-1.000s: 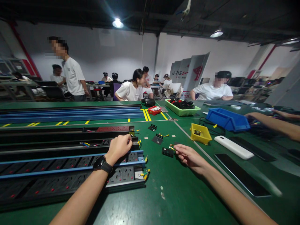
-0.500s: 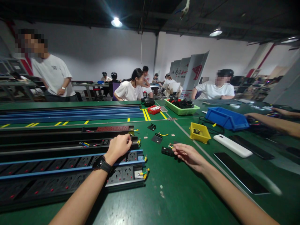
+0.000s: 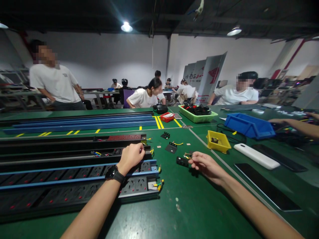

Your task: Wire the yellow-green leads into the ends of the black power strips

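My right hand is closed in a pinch at the end of a small black bracket. A short yellow-tipped wire shows at the fingertips. My left hand, with a black watch on the wrist, is curled closed over the ends of the power strips; whatever its fingers hold is hidden. Under that forearm lies a blue-edged power strip, and nearer me a black power strip with yellow-green wire ends. Two more black brackets, one near and one farther, lie between the hands.
A yellow bin, blue bin and green basket stand beyond my right hand. A white case and a dark phone-like slab lie right. Blue rails lie at the back left. A co-worker's arm reaches in.
The view has turned slightly, so the scene sits a little farther right. Both hands keep nearly the same pose and place relative to the strips and bracket. The standing person at left leans differently.
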Action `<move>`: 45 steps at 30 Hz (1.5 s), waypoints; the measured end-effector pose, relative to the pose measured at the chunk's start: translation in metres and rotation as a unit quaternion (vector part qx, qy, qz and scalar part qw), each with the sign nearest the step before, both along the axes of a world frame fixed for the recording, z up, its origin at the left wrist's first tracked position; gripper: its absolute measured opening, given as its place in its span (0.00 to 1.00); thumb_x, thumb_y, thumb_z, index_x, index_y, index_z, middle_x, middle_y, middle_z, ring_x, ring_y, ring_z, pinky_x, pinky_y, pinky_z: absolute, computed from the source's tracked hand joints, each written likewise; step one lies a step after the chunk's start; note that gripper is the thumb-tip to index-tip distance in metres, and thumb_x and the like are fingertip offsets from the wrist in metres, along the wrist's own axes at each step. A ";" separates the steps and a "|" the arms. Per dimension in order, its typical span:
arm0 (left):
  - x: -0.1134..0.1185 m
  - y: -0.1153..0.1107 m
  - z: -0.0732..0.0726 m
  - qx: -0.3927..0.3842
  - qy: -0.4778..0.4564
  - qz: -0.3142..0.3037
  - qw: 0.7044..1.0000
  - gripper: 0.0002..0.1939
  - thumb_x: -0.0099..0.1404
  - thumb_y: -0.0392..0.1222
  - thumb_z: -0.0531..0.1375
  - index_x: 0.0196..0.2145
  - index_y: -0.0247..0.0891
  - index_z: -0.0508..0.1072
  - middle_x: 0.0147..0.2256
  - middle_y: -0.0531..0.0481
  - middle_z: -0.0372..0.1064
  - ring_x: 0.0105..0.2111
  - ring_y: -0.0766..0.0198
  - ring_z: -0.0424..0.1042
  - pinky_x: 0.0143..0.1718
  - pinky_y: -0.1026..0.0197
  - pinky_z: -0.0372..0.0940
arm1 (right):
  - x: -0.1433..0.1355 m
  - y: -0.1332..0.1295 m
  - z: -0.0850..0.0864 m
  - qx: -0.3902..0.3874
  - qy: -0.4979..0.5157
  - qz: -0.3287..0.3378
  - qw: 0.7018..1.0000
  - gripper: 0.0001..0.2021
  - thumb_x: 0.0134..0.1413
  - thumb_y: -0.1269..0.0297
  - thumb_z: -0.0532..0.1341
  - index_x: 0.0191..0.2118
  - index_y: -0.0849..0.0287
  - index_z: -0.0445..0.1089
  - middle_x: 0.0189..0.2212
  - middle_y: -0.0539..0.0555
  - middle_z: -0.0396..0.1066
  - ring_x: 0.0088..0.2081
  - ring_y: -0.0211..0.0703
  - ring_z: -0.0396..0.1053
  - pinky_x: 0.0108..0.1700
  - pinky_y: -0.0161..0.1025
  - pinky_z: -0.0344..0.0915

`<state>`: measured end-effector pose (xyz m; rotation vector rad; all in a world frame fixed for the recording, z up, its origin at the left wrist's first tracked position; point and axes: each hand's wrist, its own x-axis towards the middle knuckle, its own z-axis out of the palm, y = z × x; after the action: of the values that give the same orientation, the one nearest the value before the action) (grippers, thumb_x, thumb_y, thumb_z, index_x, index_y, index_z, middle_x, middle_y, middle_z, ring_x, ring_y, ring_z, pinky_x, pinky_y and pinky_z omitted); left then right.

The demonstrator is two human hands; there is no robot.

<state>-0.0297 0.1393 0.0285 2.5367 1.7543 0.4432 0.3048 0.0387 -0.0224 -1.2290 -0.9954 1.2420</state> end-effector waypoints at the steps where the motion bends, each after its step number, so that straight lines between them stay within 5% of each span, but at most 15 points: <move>1: 0.000 0.000 0.000 0.000 -0.009 -0.003 1.000 0.12 0.67 0.43 0.55 0.38 0.44 0.79 0.36 0.44 0.79 0.37 0.49 0.78 0.35 0.58 0.62 | -0.002 -0.001 0.002 -0.004 0.017 0.015 1.000 0.17 0.42 0.58 0.76 0.32 0.58 0.71 0.30 0.57 0.80 0.26 0.39 0.74 0.25 0.31 0.66; 5: 0.009 -0.006 0.007 -0.006 -0.060 -0.045 0.997 0.11 0.68 0.43 0.56 0.37 0.44 0.79 0.32 0.47 0.78 0.34 0.55 0.77 0.34 0.60 0.60 | -0.021 -0.002 0.011 0.021 0.032 0.042 0.998 0.21 0.42 0.55 0.78 0.36 0.59 0.70 0.33 0.58 0.81 0.28 0.38 0.74 0.27 0.30 0.65; 10: 0.036 -0.028 0.026 -0.026 -0.134 -0.159 0.978 0.12 0.71 0.46 0.56 0.43 0.46 0.79 0.31 0.56 0.77 0.29 0.66 0.73 0.33 0.65 0.60 | -0.061 0.009 0.038 0.102 -0.067 0.102 0.987 0.19 0.50 0.49 0.73 0.36 0.58 0.70 0.33 0.58 0.81 0.31 0.43 0.77 0.31 0.35 0.67; 14: 0.047 -0.041 0.036 -0.076 -0.266 -0.240 0.931 0.15 0.71 0.50 0.57 0.42 0.39 0.79 0.32 0.52 0.78 0.27 0.66 0.69 0.29 0.63 0.60 | -0.091 0.021 0.058 0.180 -0.110 0.120 0.970 0.18 0.55 0.46 0.69 0.37 0.57 0.71 0.28 0.51 0.77 0.30 0.43 0.75 0.33 0.37 0.67; 17: 0.042 -0.035 0.037 -0.081 -0.318 -0.239 0.914 0.15 0.69 0.50 0.58 0.38 0.37 0.79 0.34 0.49 0.78 0.30 0.64 0.71 0.33 0.63 0.63 | -0.106 0.032 0.062 0.205 -0.096 0.103 0.969 0.18 0.53 0.46 0.69 0.35 0.56 0.69 0.26 0.49 0.74 0.29 0.43 0.74 0.34 0.38 0.68; 23: 0.020 -0.003 0.029 -0.056 -0.235 -0.156 0.958 0.13 0.67 0.48 0.59 0.39 0.38 0.79 0.34 0.50 0.79 0.32 0.63 0.72 0.35 0.63 0.64 | -0.117 0.070 0.040 0.159 -0.045 0.042 0.985 0.18 0.49 0.57 0.68 0.44 0.57 0.69 0.28 0.49 0.77 0.26 0.39 0.71 0.29 0.34 0.64; 26: 0.009 0.012 0.020 -0.038 -0.190 -0.098 0.976 0.12 0.67 0.48 0.58 0.37 0.40 0.80 0.34 0.49 0.79 0.33 0.60 0.74 0.34 0.62 0.61 | -0.122 0.093 0.020 0.072 -0.038 -0.032 0.996 0.13 0.47 0.63 0.66 0.39 0.57 0.67 0.22 0.45 0.72 0.20 0.36 0.65 0.22 0.31 0.58; 31: 0.006 0.031 0.009 -0.038 -0.124 -0.059 0.990 0.09 0.65 0.45 0.61 0.35 0.44 0.81 0.35 0.49 0.80 0.36 0.57 0.77 0.34 0.62 0.62 | -0.139 0.118 -0.005 0.031 -0.044 -0.018 0.998 0.06 0.47 0.67 0.63 0.33 0.59 0.69 0.19 0.45 0.68 0.17 0.36 0.64 0.19 0.31 0.57; 36: 0.015 0.034 0.004 -0.004 -0.124 -0.073 0.990 0.12 0.71 0.48 0.57 0.42 0.45 0.79 0.39 0.51 0.81 0.37 0.60 0.77 0.35 0.63 0.62 | -0.154 0.118 -0.021 0.039 -0.061 -0.031 0.997 0.06 0.49 0.66 0.61 0.35 0.57 0.67 0.20 0.45 0.69 0.20 0.39 0.68 0.22 0.33 0.61; 45: 0.016 0.028 -0.006 0.034 -0.104 -0.092 0.990 0.08 0.71 0.45 0.57 0.39 0.43 0.75 0.38 0.51 0.78 0.34 0.62 0.74 0.36 0.63 0.61 | -0.154 0.103 -0.032 0.124 -0.133 -0.032 0.983 0.09 0.52 0.67 0.56 0.39 0.55 0.70 0.20 0.45 0.69 0.23 0.43 0.70 0.29 0.36 0.64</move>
<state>-0.0132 0.1670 0.0227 2.5580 1.4437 0.7373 0.1504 0.1415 -0.0545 -1.2391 -1.2537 0.8864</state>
